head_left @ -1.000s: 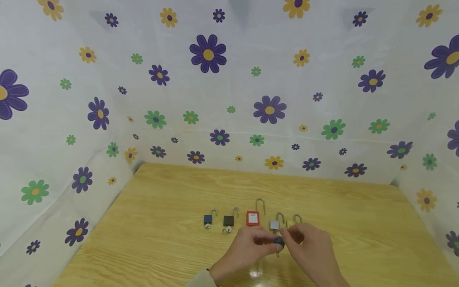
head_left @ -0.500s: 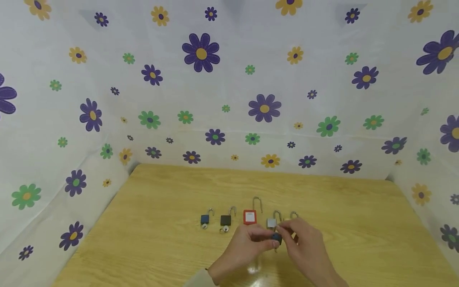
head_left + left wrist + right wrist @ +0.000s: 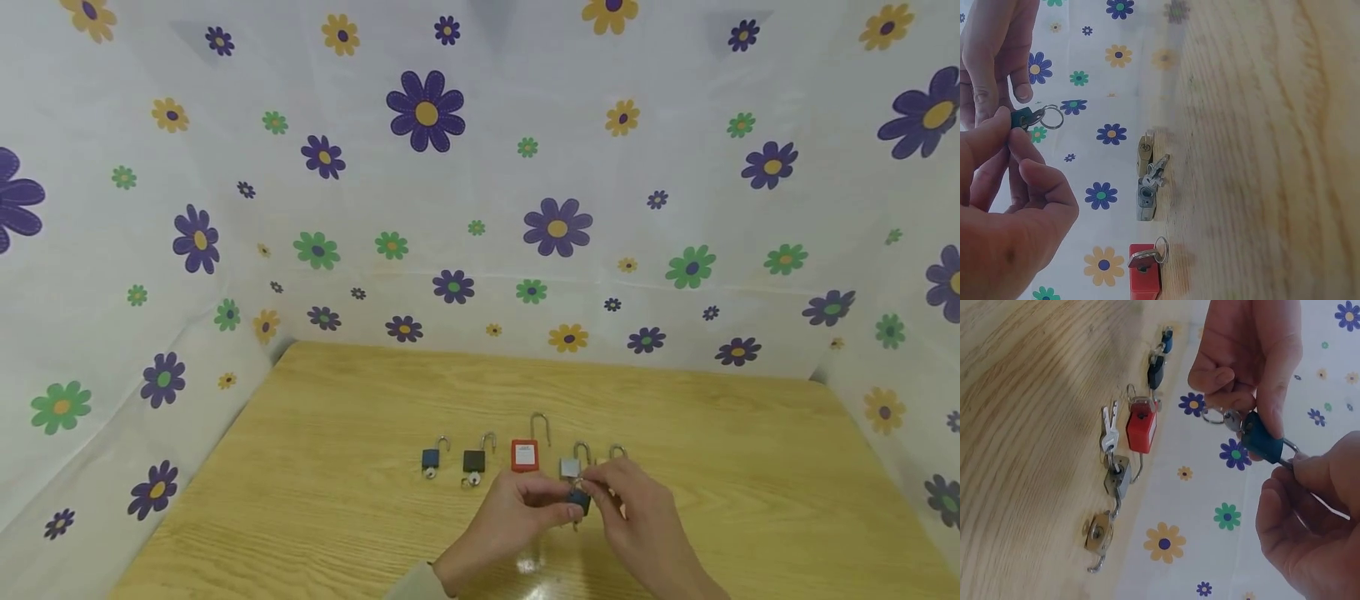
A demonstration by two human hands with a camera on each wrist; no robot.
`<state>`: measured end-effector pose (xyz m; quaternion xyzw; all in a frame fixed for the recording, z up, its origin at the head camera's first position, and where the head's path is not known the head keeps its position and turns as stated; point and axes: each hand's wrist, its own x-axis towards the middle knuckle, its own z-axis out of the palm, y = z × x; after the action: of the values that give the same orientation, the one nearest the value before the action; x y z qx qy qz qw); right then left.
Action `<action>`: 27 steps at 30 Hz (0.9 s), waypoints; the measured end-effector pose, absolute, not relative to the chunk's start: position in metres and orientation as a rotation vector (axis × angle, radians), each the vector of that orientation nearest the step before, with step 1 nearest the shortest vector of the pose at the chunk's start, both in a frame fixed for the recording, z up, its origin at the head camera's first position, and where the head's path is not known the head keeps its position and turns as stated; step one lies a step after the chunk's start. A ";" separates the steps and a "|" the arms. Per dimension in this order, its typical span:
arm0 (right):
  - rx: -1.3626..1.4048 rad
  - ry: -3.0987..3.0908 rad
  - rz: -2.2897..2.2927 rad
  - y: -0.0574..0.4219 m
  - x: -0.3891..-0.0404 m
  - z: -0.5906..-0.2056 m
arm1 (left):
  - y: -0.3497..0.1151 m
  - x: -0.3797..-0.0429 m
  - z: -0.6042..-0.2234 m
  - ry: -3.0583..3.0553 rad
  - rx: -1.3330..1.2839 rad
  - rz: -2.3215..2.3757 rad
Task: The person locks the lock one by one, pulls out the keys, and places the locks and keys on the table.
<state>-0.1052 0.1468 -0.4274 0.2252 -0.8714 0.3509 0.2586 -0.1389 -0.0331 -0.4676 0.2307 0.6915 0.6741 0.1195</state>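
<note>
A small blue padlock (image 3: 1263, 439) is held up above the table between both hands. My left hand (image 3: 517, 512) pinches its body between thumb and fingers. My right hand (image 3: 637, 521) pinches the metal shackle (image 3: 1291, 446) at the top. From the bottom of the lock hang a key and a key ring (image 3: 1052, 117). In the head view the hands partly cover the lock. Just behind them on the table, a silver padlock (image 3: 570, 467) and a brass padlock (image 3: 1099, 534) lie with shackles open; the right hand covers much of the brass one in the head view.
Farther left in the same row lie a red padlock (image 3: 525, 455) with a long shackle, a black padlock (image 3: 474, 461) and a small blue padlock (image 3: 431, 458), all unlatched, with keys. Flowered white cloth (image 3: 480, 183) walls the wooden table (image 3: 337, 400) at the back and sides.
Both hands keep hold of the blue padlock. Its body and shackle show a little more between the fingers now. The head view has shifted slightly; the locks on the table have not moved.
</note>
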 end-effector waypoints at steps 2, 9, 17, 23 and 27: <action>0.659 -2.331 0.946 0.148 -0.105 -0.428 | -0.034 -0.138 -0.468 2.007 0.662 1.972; 0.925 -2.314 0.637 0.160 -0.107 -0.429 | -0.034 -0.138 -0.465 2.003 0.585 1.978; 1.069 -2.371 0.431 0.167 -0.107 -0.429 | -0.035 -0.139 -0.465 2.017 0.560 1.950; 1.047 -2.414 0.375 0.166 -0.107 -0.429 | -0.035 -0.138 -0.464 1.998 0.547 1.955; 1.055 -2.372 0.364 0.165 -0.109 -0.429 | -0.035 -0.138 -0.463 2.008 0.547 1.946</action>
<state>-0.1088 0.1653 -0.4295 0.3891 -0.8743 0.1342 0.2572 -0.1380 -0.0346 -0.4629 0.1901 0.6972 0.6757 0.1454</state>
